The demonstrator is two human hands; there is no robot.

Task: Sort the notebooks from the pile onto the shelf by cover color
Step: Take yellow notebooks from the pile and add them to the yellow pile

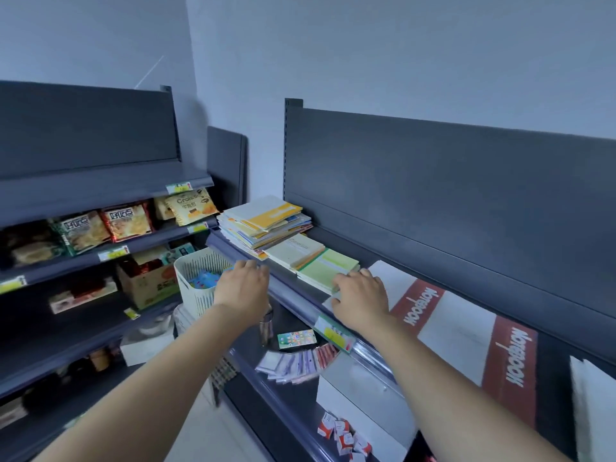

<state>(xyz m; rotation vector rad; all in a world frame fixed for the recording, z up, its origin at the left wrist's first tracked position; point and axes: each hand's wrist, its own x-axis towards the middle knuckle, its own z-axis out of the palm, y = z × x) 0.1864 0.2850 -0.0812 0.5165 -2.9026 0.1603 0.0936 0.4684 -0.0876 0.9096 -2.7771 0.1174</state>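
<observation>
"Where are the hands, from where you stand?"

"Both reach out over the dark grey metal shelf (293, 293). The right hand (361, 301) lies palm down, fingers spread and almost flat. Its fingertips (346, 278) touch the near edge of the pale green notebook stack (328, 268), and its palm covers a corner of the nearer of two white notebooks with red bands (420, 305). It pinches nothing that I can see."

"And the other one?"

"The left hand (245, 288) hovers palm down at the shelf's front rail, fingers relaxed and pointing ahead, holding nothing. It is a little blurred, so I cannot tell whether it touches the rail."

"Where is the pile?"

"The mixed pile of notebooks with a yellow-and-white cover on top (266, 221) sits just beyond the left hand's fingers, towards the back panel. Between that pile and the right hand lies a cream notebook (296, 250), touching the green stack. The green stack lies directly ahead of the right fingertips."

"And on the far side of the right hand?"

"The red-banded notebooks lie flat, side by side, running out past its wrist along the shelf."

"Anything below?"

"A white slatted plastic basket (196, 281) stands just beside the left hand, on its outer side. A smartphone with a lit screen (296, 338) lies flat on the lower shelf, between the two wrists."
</observation>
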